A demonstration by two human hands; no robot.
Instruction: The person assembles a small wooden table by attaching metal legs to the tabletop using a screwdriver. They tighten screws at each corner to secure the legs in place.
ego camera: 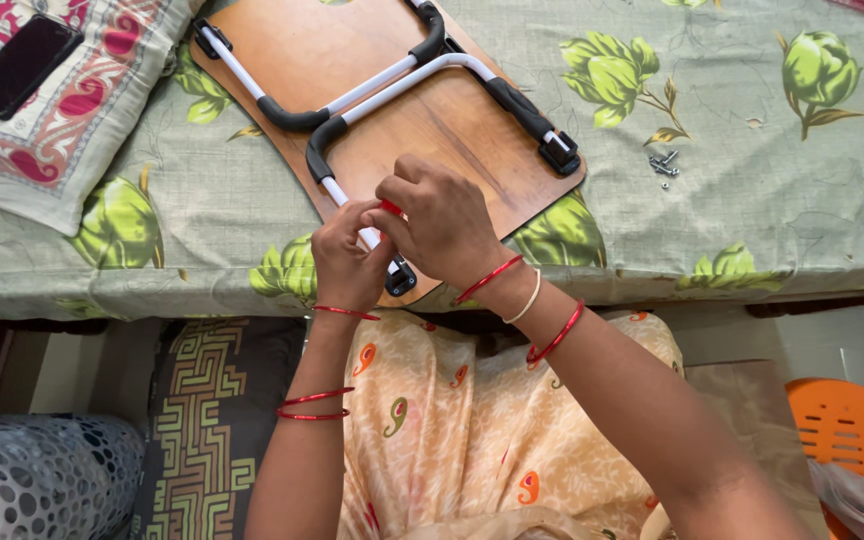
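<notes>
Inventory by count:
- Hands: two, the left hand (347,262) and the right hand (440,222).
- Wooden folding lap table (452,120), upside down: one.
- U-shaped metal legs on it: two.
- Black leg brackets in view: three.
- Red bangles: five; one pale bangle.
- Black smartphone (19,65): one.
- Patterned pillow (72,120): one.
- Small cluster of loose screws (664,165): one, number unclear.
- Orange plastic stool (852,425): one.
- Perforated grey basket (42,475): one.

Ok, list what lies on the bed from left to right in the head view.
Black phone on the patterned pillow → upturned wooden folding table, with the left hand and right hand at its near leg bracket → small heap of screws.
</notes>
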